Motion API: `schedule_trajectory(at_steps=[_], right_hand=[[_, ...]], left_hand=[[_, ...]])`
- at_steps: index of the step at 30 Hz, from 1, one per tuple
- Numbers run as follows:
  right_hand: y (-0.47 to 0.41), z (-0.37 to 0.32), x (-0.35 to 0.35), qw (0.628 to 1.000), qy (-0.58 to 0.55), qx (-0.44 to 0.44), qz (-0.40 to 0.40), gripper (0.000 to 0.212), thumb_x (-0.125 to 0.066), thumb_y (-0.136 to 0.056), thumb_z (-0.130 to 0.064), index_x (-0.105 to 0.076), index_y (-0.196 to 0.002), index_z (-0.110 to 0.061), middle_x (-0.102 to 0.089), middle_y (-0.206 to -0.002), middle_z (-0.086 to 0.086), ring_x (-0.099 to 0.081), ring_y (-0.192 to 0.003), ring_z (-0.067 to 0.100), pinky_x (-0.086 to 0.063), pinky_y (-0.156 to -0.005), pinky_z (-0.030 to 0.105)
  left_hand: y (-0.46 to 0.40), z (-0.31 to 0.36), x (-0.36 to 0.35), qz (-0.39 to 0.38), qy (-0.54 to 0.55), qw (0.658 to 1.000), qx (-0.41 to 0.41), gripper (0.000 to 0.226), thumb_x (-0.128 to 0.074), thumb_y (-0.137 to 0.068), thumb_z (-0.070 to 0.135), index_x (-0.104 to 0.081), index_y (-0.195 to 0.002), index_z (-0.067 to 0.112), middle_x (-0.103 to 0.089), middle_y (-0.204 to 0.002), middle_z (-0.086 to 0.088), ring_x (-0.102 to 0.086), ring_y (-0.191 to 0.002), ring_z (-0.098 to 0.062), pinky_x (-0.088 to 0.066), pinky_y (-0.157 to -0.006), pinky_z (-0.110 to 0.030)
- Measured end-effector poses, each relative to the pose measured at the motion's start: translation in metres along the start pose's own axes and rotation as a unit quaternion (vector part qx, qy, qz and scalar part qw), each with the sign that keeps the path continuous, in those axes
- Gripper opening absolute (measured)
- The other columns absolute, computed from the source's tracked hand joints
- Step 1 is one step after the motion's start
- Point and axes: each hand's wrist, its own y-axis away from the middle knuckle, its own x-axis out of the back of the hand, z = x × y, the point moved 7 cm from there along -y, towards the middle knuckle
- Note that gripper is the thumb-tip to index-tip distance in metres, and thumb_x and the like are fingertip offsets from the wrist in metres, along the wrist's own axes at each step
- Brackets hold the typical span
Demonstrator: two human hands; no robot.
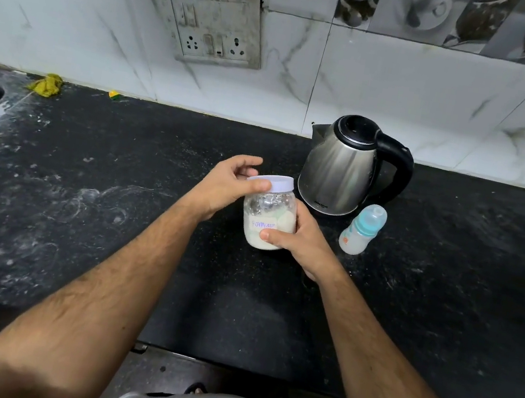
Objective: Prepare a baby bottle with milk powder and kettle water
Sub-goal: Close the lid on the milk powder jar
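Head view: left hand (225, 185) grips the jar's lid (274, 182); right hand (302, 240) clasps the powder jar (268, 220), near the kettle (342, 170) and bottle (362, 229).

Dim, soft light; glare streaks the kettle (340, 172); edges bend and blur.

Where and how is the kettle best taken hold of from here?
By the black handle on the kettle, coming from the right: the loop juts out that side, the spout faces left, and the baby bottle stands in front.
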Motion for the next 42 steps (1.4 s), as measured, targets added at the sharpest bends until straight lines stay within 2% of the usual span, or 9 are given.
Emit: schedule_trajectory(at_steps=[5, 9, 12, 18, 28, 35, 37, 39, 42], right_hand=[[0.001, 0.005, 0.005, 0.999, 0.018, 0.002, 0.049, 0.086, -0.088, -0.065, -0.008, -0.046, -0.139, -0.019, -0.068, -0.123, -0.003, -0.067, -0.110, 0.009, -0.054, -0.091, 0.027], [0.001, -0.001, -0.008, 0.995, 0.071, 0.025, 0.059, 0.085, -0.088, -0.069, -0.009, -0.043, -0.139, -0.024, -0.062, -0.124, -0.012, -0.062, -0.107, -0.004, -0.049, -0.088, 0.015], [0.000, 0.000, -0.009, 0.997, 0.059, 0.020, 0.048, 0.084, -0.088, -0.068, -0.008, -0.044, -0.137, -0.024, -0.064, -0.124, -0.008, -0.065, -0.110, 0.004, -0.052, -0.093, 0.023], [-0.004, -0.007, -0.002, 0.998, 0.055, 0.006, -0.004, 0.085, -0.089, -0.057, -0.015, -0.051, -0.133, -0.026, -0.070, -0.119, -0.002, -0.068, -0.110, 0.016, -0.056, -0.096, 0.041], [-0.003, -0.002, -0.008, 0.999, 0.041, -0.001, -0.011, 0.077, -0.087, -0.060, -0.004, -0.053, -0.128, -0.019, -0.071, -0.115, 0.001, -0.069, -0.105, 0.013, -0.056, -0.088, 0.030], [-0.004, 0.013, -0.010, 0.999, 0.047, -0.013, 0.005, 0.091, -0.086, -0.065, -0.002, -0.037, -0.140, -0.023, -0.060, -0.129, -0.002, -0.061, -0.114, 0.007, -0.053, -0.087, 0.021], [-0.003, 0.019, -0.006, 0.998, 0.063, -0.016, 0.024, 0.095, -0.086, -0.066, -0.003, -0.034, -0.143, -0.024, -0.057, -0.131, -0.005, -0.059, -0.115, 0.005, -0.051, -0.085, 0.016], [-0.002, 0.025, -0.001, 0.996, 0.069, -0.013, 0.046, 0.096, -0.085, -0.068, 0.000, -0.031, -0.144, -0.022, -0.056, -0.132, -0.005, -0.057, -0.114, 0.001, -0.049, -0.085, 0.012], [-0.002, 0.036, 0.004, 0.995, 0.080, -0.016, 0.050, 0.110, -0.089, -0.062, -0.011, -0.023, -0.149, -0.020, -0.050, -0.141, -0.004, -0.052, -0.125, 0.005, -0.047, -0.100, 0.025]], left_hand=[[0.004, -0.011, -0.001, -0.019, 0.029, 0.999, 0.029, 0.062, -0.077, -0.084, 0.018, -0.050, -0.138, 0.007, -0.070, -0.114, -0.008, -0.067, -0.108, -0.018, -0.051, -0.101, -0.038], [0.005, -0.007, -0.023, 0.019, -0.056, 0.997, 0.043, 0.099, -0.076, -0.063, 0.063, -0.045, -0.144, 0.014, -0.055, -0.140, 0.000, -0.058, -0.121, -0.015, -0.048, -0.105, -0.038], [0.005, -0.004, -0.022, 0.077, -0.052, 0.995, 0.045, 0.095, -0.081, -0.054, 0.062, -0.055, -0.135, 0.019, -0.063, -0.127, 0.001, -0.066, -0.109, -0.015, -0.054, -0.097, -0.038], [0.008, 0.003, -0.023, 0.064, 0.020, 0.998, 0.012, 0.058, -0.080, -0.064, 0.037, -0.066, -0.118, 0.020, -0.070, -0.112, -0.001, -0.070, -0.099, -0.017, -0.059, -0.088, -0.036], [0.010, 0.003, -0.027, -0.001, 0.027, 1.000, -0.010, 0.061, -0.079, -0.067, 0.028, -0.064, -0.126, 0.022, -0.068, -0.120, 0.000, -0.069, -0.104, -0.015, -0.057, -0.093, -0.038], [0.008, -0.006, -0.028, -0.030, -0.059, 0.998, 0.001, 0.108, -0.079, -0.060, 0.055, -0.030, -0.153, 0.025, -0.057, -0.131, 0.001, -0.061, -0.115, -0.013, -0.052, -0.096, -0.031], [0.012, -0.018, -0.028, -0.035, -0.042, 0.998, 0.028, 0.093, -0.069, -0.079, 0.056, -0.026, -0.154, 0.022, -0.050, -0.143, 0.001, -0.054, -0.124, -0.011, -0.046, -0.103, -0.030], [0.019, -0.029, -0.030, -0.061, 0.002, 0.996, 0.062, 0.058, -0.043, -0.098, 0.055, -0.042, -0.146, 0.023, -0.055, -0.143, 0.000, -0.056, -0.124, -0.011, -0.048, -0.101, -0.033], [0.028, -0.050, -0.036, -0.103, 0.035, 0.988, 0.114, 0.057, -0.026, -0.099, 0.062, -0.056, -0.135, 0.030, -0.066, -0.129, 0.007, -0.061, -0.121, -0.011, -0.053, -0.096, -0.042]])
